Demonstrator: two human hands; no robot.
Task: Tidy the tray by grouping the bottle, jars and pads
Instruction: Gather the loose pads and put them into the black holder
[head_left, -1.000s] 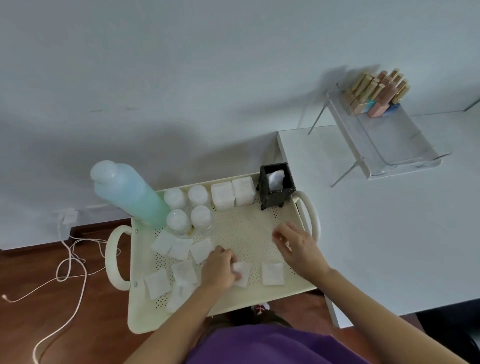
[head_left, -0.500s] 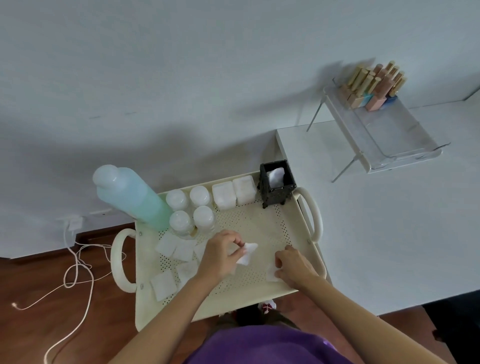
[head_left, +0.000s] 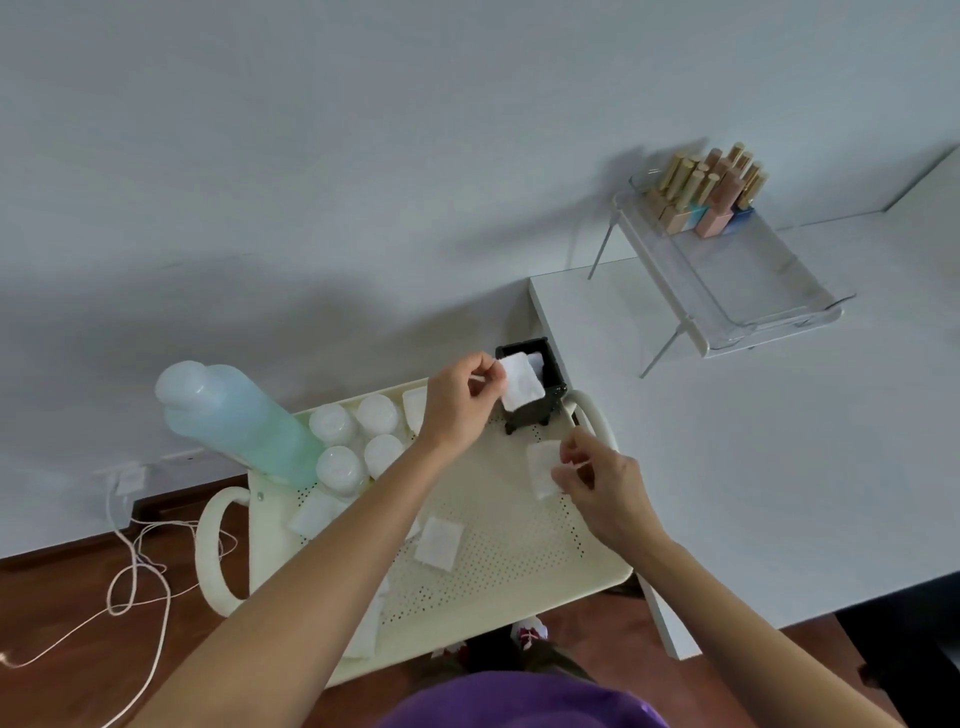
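A cream perforated tray (head_left: 498, 571) with two handles holds a tall blue-green bottle (head_left: 244, 421) at its far left, several white jars (head_left: 358, 436) beside it, and a black square holder (head_left: 535, 410) at the far right corner. My left hand (head_left: 460, 400) pinches a white cotton pad (head_left: 521, 387) right over the holder's mouth. My right hand (head_left: 597, 478) grips another white pad (head_left: 541, 467) above the tray's right side. More pads lie loose on the tray: one (head_left: 439, 543) in the middle, one (head_left: 311, 517) near the jars. My left forearm hides others.
A white table (head_left: 753, 467) adjoins the tray's right side; a clear raised shelf (head_left: 737, 280) on it carries several gold-capped bottles (head_left: 701, 192). A white wall runs behind. A white cable (head_left: 135, 566) loops on the wooden floor at left.
My left hand lifted a pad from the tray's middle and carried it up to the black holder. My right hand picked up the pad at the tray's right and raised it.
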